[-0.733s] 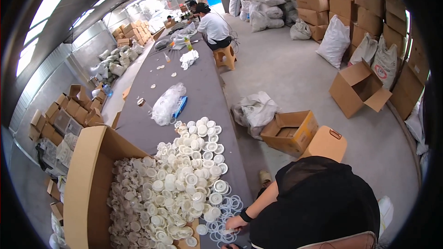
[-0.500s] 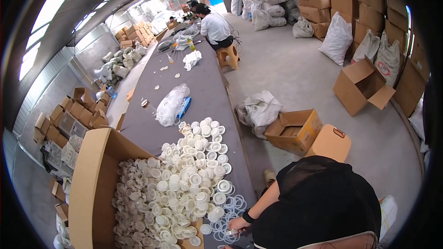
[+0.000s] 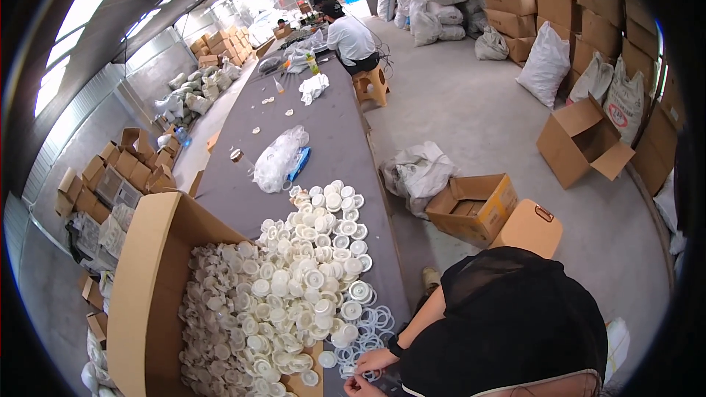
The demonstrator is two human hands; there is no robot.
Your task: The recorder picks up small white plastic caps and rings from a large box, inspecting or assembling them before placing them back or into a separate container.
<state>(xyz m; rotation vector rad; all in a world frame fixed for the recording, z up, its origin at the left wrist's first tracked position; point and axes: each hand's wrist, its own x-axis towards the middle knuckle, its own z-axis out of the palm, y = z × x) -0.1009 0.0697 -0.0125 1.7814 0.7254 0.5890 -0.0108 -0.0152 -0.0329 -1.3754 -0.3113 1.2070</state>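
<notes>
My right hand, with a black band on the wrist, reaches in over the table's near edge. Its fingers pinch a small white plastic cap. Just below, at the bottom edge of the picture, my left hand is closed and its fingertips meet the same cap. Pale translucent rings lie loose beside my right hand. Left of them spreads a large heap of white plastic caps. Some sit in neat rows along the heap's right side. My fingers partly hide the held cap.
An open cardboard box lies tipped beside the heap. Up the grey table are a clear plastic bag and a white cloth. A co-worker sits farther along. An open carton stands on the floor at the right.
My right hand has moved slightly left with the white cap. My left hand has come up into view from the lower edge and now touches the cap too. The view has shifted slightly.
</notes>
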